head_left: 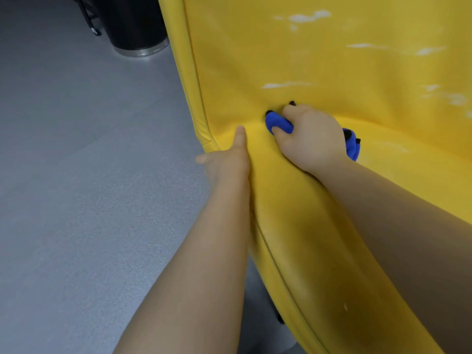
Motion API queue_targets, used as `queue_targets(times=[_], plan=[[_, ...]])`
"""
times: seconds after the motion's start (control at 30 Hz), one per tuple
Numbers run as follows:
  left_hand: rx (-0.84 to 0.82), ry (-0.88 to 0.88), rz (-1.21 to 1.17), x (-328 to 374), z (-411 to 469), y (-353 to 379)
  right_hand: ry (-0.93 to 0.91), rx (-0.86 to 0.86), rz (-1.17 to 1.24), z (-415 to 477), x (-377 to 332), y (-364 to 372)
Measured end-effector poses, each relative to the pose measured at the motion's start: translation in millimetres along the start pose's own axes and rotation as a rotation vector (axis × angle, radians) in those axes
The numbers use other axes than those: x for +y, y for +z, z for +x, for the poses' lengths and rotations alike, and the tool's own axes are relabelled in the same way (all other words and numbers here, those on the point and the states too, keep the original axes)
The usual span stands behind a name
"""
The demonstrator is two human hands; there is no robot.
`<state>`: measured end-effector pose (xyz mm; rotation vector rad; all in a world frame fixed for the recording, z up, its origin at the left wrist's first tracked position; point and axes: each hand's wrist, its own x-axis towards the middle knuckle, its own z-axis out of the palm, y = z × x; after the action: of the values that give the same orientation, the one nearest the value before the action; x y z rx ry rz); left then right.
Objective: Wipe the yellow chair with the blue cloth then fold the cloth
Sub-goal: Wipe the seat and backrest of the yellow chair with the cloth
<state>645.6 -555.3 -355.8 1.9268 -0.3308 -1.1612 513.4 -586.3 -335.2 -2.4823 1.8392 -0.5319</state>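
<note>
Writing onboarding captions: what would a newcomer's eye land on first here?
The yellow chair fills the right side, its backrest flecked with white patches. At the seat crease, the right hand grips a bunched blue cloth, while the left hand rests on the seat's edge.

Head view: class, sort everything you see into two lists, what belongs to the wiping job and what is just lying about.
Belongs to the job: yellow chair; blue cloth, gripped by the right hand; left hand, resting on the chair's edge.

Just lying about: black cylinder with a silver rim; grey floor.
</note>
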Motion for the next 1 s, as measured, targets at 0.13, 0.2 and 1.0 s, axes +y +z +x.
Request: queue_targets(times=[0.13,0.2,1.0], plan=[[0.111,0.096,0.112,-5,-4,3,-0.047,-0.053,0.046,-10,-10,-8],[0.129,0.123,0.140,-6,-5,3,-0.155,-0.117,0.063,-35,-20,-18],[0.169,0.228,0.269,-15,0,6,-0.379,-0.218,-0.125,-141,-19,-60]])
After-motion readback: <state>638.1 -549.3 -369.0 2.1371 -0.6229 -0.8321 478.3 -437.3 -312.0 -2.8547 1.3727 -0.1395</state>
